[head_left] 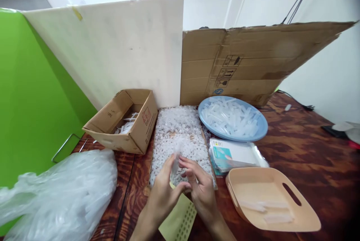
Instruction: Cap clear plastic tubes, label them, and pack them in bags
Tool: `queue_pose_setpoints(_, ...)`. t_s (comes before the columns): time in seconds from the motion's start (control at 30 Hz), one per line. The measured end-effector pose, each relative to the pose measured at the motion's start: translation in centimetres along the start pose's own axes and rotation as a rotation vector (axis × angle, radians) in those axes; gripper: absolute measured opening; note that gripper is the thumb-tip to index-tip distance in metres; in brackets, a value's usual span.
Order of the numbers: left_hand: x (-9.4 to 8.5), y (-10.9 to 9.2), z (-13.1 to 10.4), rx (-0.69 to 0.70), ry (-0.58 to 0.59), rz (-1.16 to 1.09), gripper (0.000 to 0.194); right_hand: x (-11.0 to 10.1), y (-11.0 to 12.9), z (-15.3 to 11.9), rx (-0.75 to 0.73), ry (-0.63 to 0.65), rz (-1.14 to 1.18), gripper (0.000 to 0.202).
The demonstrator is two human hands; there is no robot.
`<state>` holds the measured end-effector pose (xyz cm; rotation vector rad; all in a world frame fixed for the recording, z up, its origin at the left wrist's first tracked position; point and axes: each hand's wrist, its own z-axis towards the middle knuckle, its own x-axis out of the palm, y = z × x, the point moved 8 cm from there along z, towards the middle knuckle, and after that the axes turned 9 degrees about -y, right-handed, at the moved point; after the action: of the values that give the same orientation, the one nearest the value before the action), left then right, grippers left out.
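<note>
Both hands are close together at the lower middle, above a tray of small whitish pieces [184, 145]. A thin, translucent plastic piece [174, 164] stands upright between them, blurred at its top. My left hand [164, 188] has its fingers closed on this piece, with the thumb reaching toward the right. My right hand [201, 188] has curled fingers beside the piece; whether they grip it is unclear. Beneath the wrists lies a yellow sheet with rows of round dots [180, 218], partly covered by the hands.
A cardboard box [143, 121] and plastic bag [73, 192] are at left. Rightward are a blue basin [263, 128] of translucent strips, flat packages [239, 153] and a peach tray [303, 211] holding several clear pieces. White [118, 50] and cardboard [253, 57] panels stand behind.
</note>
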<state>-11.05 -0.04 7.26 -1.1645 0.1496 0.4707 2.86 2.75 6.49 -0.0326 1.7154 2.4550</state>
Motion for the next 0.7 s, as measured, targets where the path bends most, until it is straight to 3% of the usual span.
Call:
queue_pose_setpoints(0.1, -1.5, 1.7, 1.1, -0.116, -0.147, -0.091, 0.03, 0.4, -0.2, -0.2, 0.042, -0.014, 0.094, 0.028)
queue_pose_setpoints(0.2, -2.6, 2.8, 1.6, -0.166, -0.157, -0.12, 0.025, -0.9, -1.7, 0.4, 0.132, -0.169, 0.138, 0.023)
queue_pose_setpoints(0.27, -2.3, 2.9, 1.8, -0.104, -0.06, -0.118, 0.026, -1.3, -2.4, 1.0, 0.151, -0.167, 0.145, 0.03)
queue_pose_setpoints(0.37, -2.0, 2.5, 1.8, 0.058, 0.014, -0.059, 0.03, -1.5, -2.6, 1.6, 0.114, -0.116, 0.121, 0.016)
queue_pose_setpoints(0.53, -3.0, 2.4, 1.7, 0.167, -0.164, 0.007, 0.031, -2.3, -2.8, 1.1, 0.051, -0.16, 0.106, 0.008)
queue_pose_setpoints(0.7, -3.3, 2.3, 0.4, 0.259, -0.222, -0.085, 0.015, -2.6, -3.9, -0.2, 0.095, -0.125, 0.165, 0.007)
